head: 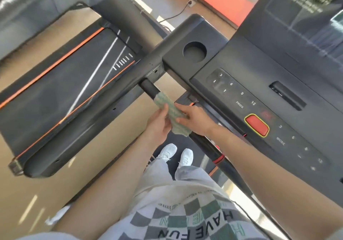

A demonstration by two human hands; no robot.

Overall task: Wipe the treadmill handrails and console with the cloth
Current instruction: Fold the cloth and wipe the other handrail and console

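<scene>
Green, pale-checked cloth (171, 116), draped along the black crossbar handrail (148, 88) just under the left end of the console (259, 84). Covers the bar from a little below its joint with the side handrail (89, 117) down to the two hands. Pinched on its left side by the left hand (158, 126), thumb laid over the fabric, fingers curled beneath it. Gripped from the right by the right hand (194, 121), fingers curled over the cloth and holding it against the bar.

On the console: a round cup well (194, 52) at the left corner, number keys (232, 87) marked 3, 6, 9, 12 with PROG, a red button (257, 125) edged in yellow, a dark slot (287, 95), and more keys with MODE further right, blurred. Above, a dark screen (306, 17) full of reflections.

Below the bar: white shoes (168, 153) side by side on the dark belt (178, 140), pale grey trousers (159, 173), a checked shirt (185, 217) reading HAVE FUN. Lower down the crossbar, a red ring (219, 159). To the left, a second treadmill (55, 91) with orange stripes, standing on a tan floor (115, 147).
</scene>
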